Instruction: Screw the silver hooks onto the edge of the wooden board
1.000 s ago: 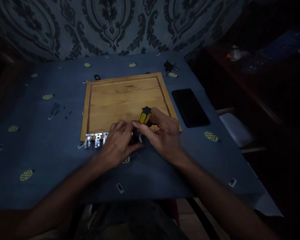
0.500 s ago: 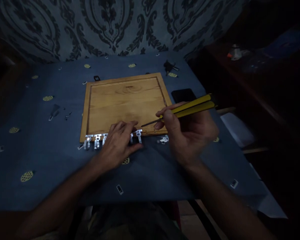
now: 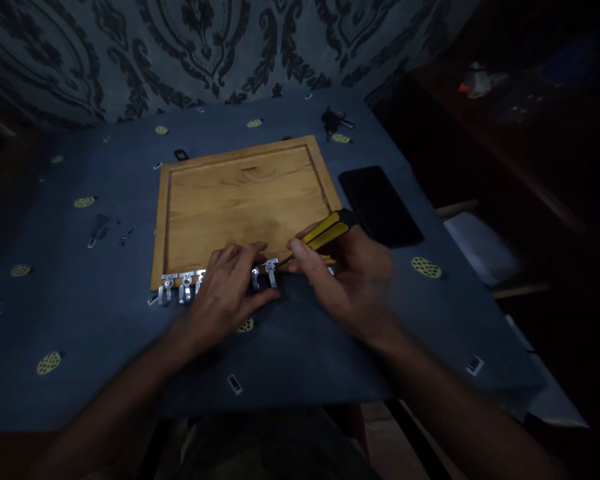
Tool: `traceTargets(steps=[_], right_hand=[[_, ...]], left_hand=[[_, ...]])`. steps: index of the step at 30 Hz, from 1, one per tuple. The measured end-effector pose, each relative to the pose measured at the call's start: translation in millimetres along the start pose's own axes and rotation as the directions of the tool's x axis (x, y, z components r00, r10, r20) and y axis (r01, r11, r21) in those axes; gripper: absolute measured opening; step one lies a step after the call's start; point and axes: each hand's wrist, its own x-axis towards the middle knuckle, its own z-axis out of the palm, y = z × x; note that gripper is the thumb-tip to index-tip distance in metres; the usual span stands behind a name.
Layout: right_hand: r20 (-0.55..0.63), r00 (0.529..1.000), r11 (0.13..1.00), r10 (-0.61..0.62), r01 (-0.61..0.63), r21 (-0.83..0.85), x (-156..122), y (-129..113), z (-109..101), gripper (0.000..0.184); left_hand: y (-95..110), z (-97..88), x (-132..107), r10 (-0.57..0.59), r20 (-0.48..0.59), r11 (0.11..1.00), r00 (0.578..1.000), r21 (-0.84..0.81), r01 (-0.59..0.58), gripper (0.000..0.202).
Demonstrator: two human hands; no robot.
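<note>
A framed wooden board [image 3: 250, 193] lies on the cloth, with several bright metal hooks [image 3: 167, 288] in a row along its near edge. My left hand [image 3: 225, 283] rests over the middle hooks, its fingers stretched onto the board and its thumb apart in front of the edge. Gripped in my right hand [image 3: 353, 283] is a yellow and black screwdriver [image 3: 325, 231]. Its shaft slants down to the left, and the tip is at or beside the rightmost visible hook [image 3: 271, 270]; exact contact is hard to make out. My right hand covers the board's near right corner.
A black phone-like slab [image 3: 383, 207] lies right of the board. Small dark screw-like pieces [image 3: 123, 237] are scattered to the left. Behind the board are a black object with prongs [image 3: 335, 123] and a black loop [image 3: 181, 155]. Blue patterned cloth [image 3: 105, 333] covers the table.
My right hand has moved left and down with the screwdriver, bringing its tip to the rightmost visible hook. More of the black slab shows. My left hand keeps its place on the board.
</note>
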Motion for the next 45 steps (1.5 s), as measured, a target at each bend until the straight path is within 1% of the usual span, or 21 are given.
traceTargets(steps=[6,14,20,24,27,32,36,40,42,44,45], right_hand=[[0.042,0.999,1.000,0.003,-0.001,-0.030,-1,1,2,0.011],[0.051,0.996,0.995,-0.077,0.081,-0.064,1,4,3,0.009],[0.094,0.990,0.987,-0.110,0.120,-0.109,0,4,2,0.010],[0.107,0.986,0.987,-0.126,0.135,-0.084,2,7,2,0.011],[0.150,0.976,0.985,-0.156,0.166,-0.055,6,7,2,0.013],[0.283,0.943,0.983,-0.178,0.180,0.017,16,3,-1,0.016],[0.332,0.919,0.977,-0.212,0.205,0.055,22,1,-3,0.015],[0.332,0.917,0.975,-0.220,0.209,0.070,23,3,-3,0.016],[0.317,0.926,0.979,-0.204,0.189,0.078,21,3,-4,0.016],[0.255,0.957,0.989,-0.139,0.121,0.088,19,1,-6,0.014],[0.195,0.977,0.993,-0.089,0.070,0.098,18,0,-7,0.013]], left_hand=[[1,-0.5,1,0.020,-0.011,1.000,1.000,-0.001,-0.020,0.059],[2,-1.1,0,-0.024,0.024,1.000,0.999,0.000,0.024,0.053],[2,-0.4,0,-0.020,0.020,1.000,1.000,0.022,0.020,0.052],[1,0.3,0,-0.011,0.014,0.999,1.000,0.030,0.010,0.053],[1,1.3,1,-0.011,0.006,0.999,1.000,0.037,0.011,0.053],[0,2.8,0,-0.008,-0.014,0.998,1.000,0.054,0.008,0.054],[0,2.8,0,-0.002,-0.012,0.998,1.000,0.063,0.003,0.053],[1,1.4,0,-0.007,-0.002,0.998,1.000,0.061,0.007,0.055],[2,0.6,0,-0.011,-0.001,0.999,1.000,0.053,0.011,0.053],[2,-0.1,0,-0.010,0.001,0.999,1.000,0.037,0.010,0.054],[2,-0.3,0,-0.010,0.004,1.000,1.000,0.030,0.010,0.055]])
